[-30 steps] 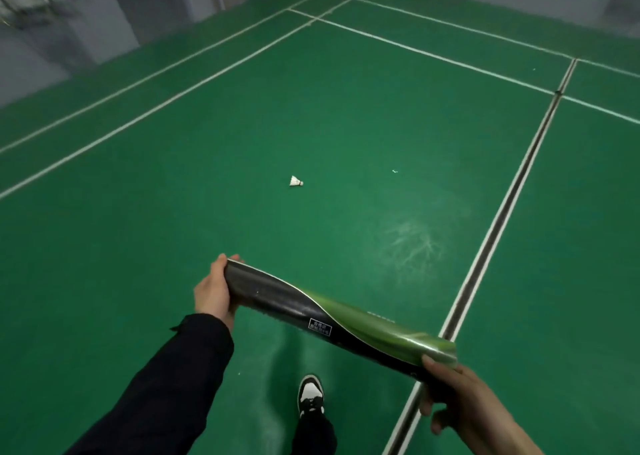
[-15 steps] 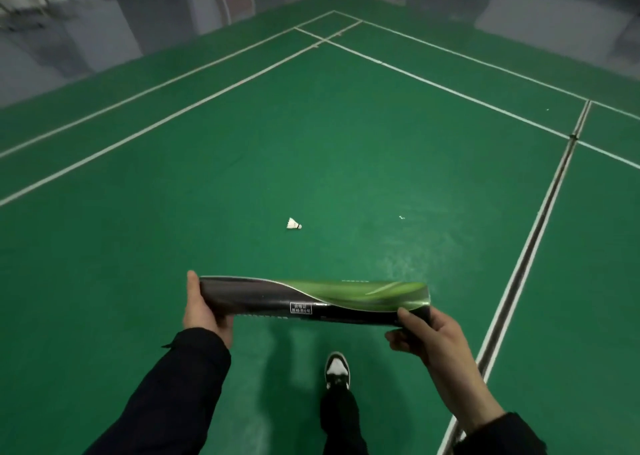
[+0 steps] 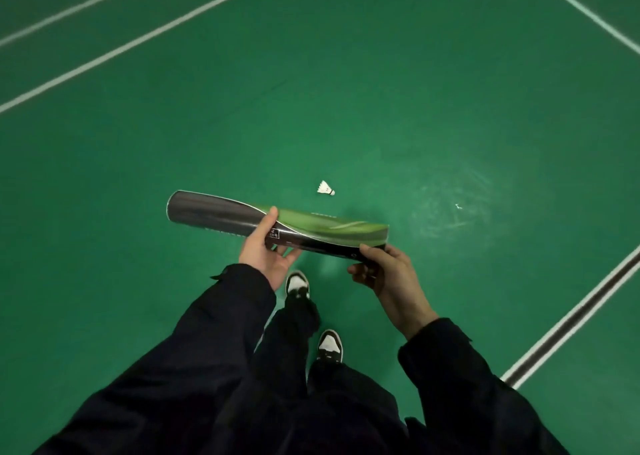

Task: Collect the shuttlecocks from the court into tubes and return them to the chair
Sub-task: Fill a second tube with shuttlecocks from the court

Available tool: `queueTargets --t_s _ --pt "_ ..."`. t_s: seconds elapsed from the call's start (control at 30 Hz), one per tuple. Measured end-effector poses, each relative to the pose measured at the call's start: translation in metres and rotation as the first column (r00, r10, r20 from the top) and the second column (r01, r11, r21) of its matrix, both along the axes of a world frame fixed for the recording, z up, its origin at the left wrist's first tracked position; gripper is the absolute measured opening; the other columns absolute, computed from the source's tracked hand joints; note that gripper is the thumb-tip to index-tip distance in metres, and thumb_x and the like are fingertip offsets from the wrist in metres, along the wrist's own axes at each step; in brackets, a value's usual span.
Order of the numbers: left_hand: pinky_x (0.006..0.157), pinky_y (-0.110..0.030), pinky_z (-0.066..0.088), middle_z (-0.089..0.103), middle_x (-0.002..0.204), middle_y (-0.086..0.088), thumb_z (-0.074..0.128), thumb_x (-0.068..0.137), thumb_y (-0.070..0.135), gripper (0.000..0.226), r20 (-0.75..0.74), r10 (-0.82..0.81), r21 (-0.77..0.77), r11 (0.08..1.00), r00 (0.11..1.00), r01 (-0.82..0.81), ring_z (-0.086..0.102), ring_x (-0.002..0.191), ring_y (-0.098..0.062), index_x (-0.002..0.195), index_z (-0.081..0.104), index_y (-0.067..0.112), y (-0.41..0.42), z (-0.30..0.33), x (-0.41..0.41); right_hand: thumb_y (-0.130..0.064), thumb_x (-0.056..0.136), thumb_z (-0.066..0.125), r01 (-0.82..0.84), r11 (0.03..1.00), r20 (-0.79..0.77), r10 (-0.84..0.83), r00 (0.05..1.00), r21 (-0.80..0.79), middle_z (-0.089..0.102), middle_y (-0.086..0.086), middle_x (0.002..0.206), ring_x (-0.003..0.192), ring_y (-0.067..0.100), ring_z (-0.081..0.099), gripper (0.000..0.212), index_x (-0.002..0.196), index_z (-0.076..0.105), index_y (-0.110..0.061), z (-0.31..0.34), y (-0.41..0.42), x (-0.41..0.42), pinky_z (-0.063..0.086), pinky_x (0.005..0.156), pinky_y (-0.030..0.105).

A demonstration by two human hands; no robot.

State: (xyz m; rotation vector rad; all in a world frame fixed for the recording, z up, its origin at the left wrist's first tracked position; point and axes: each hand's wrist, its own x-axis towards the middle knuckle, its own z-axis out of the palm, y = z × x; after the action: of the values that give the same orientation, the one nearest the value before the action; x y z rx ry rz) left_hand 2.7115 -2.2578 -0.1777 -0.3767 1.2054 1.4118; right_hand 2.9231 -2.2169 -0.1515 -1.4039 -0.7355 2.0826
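A black and green shuttlecock tube (image 3: 221,214) lies almost level in front of me, held by both hands. My left hand (image 3: 265,252) grips it from below near the middle. At the tube's right end my right hand (image 3: 384,269) is closed around the dark cap. One white shuttlecock (image 3: 325,188) lies on its side on the green court floor just beyond the tube, cork pointing right. No chair is in view.
White court lines (image 3: 138,40) run across the upper left, and a white and dark line (image 3: 571,319) crosses the right side. A small white scrap (image 3: 458,206) lies on a scuffed patch of floor. My shoes (image 3: 296,283) stand below the tube.
The view has tilted down and moved closer to the shuttlecock. My left hand has slid from the tube's left end toward its middle. My right hand stays on the right end.
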Motion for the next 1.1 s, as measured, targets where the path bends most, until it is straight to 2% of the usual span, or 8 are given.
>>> queueTargets --t_s 0.17,0.27,0.37,0.5,0.63,0.73,0.93,1.1 --pt "0.087 -0.04 0.063 0.064 0.123 -0.012 0.081 0.086 0.029 0.044 0.034 0.106 -0.069 0.992 0.994 -0.103 0.064 0.113 -0.028 0.121 0.06 0.013 0.094 -0.058 -0.042 -0.017 0.1 0.059 -0.009 0.999 0.067 0.011 0.998 -0.036 0.076 0.005 0.095 0.065 0.019 0.066 0.014 0.109 0.067 -0.009 -0.046 0.106 -0.05 0.055 0.066 0.029" --pt "0.103 -0.041 0.056 0.066 0.114 -0.01 0.079 0.088 0.036 0.038 0.047 0.121 -0.134 0.984 0.992 -0.114 0.063 0.103 -0.025 0.114 0.064 0.013 0.149 -0.099 -0.062 -0.025 0.102 0.056 -0.003 0.999 0.138 0.01 0.99 -0.051 0.074 -0.001 0.087 0.069 0.017 0.064 0.02 0.107 0.068 -0.01 -0.084 0.168 -0.077 0.052 0.068 0.031" --pt "0.102 -0.047 0.056 0.073 0.104 -0.008 0.077 0.09 0.039 0.031 0.065 0.171 -0.194 0.969 0.983 -0.156 0.069 0.104 -0.025 0.106 0.066 0.015 0.201 -0.151 -0.08 -0.028 0.104 0.054 -0.039 0.999 0.249 0.045 0.968 -0.03 0.072 0.003 0.096 0.07 0.016 0.063 0.026 0.11 0.068 -0.007 -0.134 0.227 -0.096 0.05 0.066 0.031" --pt "0.108 -0.05 0.05 0.067 0.125 -0.013 0.074 0.092 0.041 0.039 0.044 0.258 -0.286 0.929 0.965 -0.235 0.065 0.119 -0.031 0.115 0.062 0.012 0.242 -0.236 -0.101 -0.037 0.105 0.05 0.01 1.0 0.354 -0.002 0.935 -0.02 0.072 0.002 0.099 0.069 0.015 0.06 0.03 0.106 0.072 -0.016 -0.229 0.287 -0.108 0.047 0.062 0.029" --pt "0.102 -0.048 0.055 0.067 0.13 -0.014 0.075 0.092 0.038 0.035 0.008 0.347 -0.353 0.879 0.938 -0.322 0.068 0.118 -0.031 0.113 0.065 0.012 0.271 -0.33 -0.117 -0.049 0.107 0.039 -0.099 0.976 0.502 0.185 0.845 -0.193 0.07 0.007 0.102 0.071 0.014 0.06 0.044 0.112 0.067 -0.015 -0.358 0.33 -0.122 0.05 0.067 0.031" --pt "0.105 -0.05 0.054 0.067 0.131 -0.016 0.076 0.091 0.039 0.043 -0.003 0.401 -0.359 0.855 0.916 -0.375 0.07 0.116 -0.032 0.122 0.065 0.01 0.278 -0.394 -0.127 -0.035 0.105 0.049 -0.327 0.919 0.531 0.394 0.75 -0.221 0.069 0.007 0.107 0.084 0.019 0.065 0.029 0.115 0.064 -0.013 -0.456 0.35 -0.133 0.053 0.068 0.028" --pt "0.109 -0.05 0.05 0.073 0.126 -0.015 0.073 0.093 0.038 0.042 0.032 0.462 -0.33 0.842 0.886 -0.427 0.072 0.114 -0.031 0.122 0.066 0.01 0.271 -0.463 -0.136 -0.032 0.095 0.065 -0.752 0.646 0.767 0.548 0.334 -0.134 0.067 -0.004 0.123 0.105 0.017 0.066 0.032 0.125 0.062 -0.022 -0.574 0.362 -0.153 0.056 0.094 0.041" --pt "0.103 -0.046 0.054 0.077 0.117 -0.01 0.07 0.095 0.046 0.044 0.011 0.423 -0.357 0.848 0.906 -0.391 0.07 0.118 -0.028 0.123 0.065 0.012 0.262 -0.513 -0.148 0.001 0.077 0.081 -0.968 0.248 0.863 0.483 0.147 0.026 0.064 0.005 0.134 0.1 0.031 0.072 0.083 0.149 0.044 -0.019 -0.654 0.373 -0.184 0.06 0.087 0.043"
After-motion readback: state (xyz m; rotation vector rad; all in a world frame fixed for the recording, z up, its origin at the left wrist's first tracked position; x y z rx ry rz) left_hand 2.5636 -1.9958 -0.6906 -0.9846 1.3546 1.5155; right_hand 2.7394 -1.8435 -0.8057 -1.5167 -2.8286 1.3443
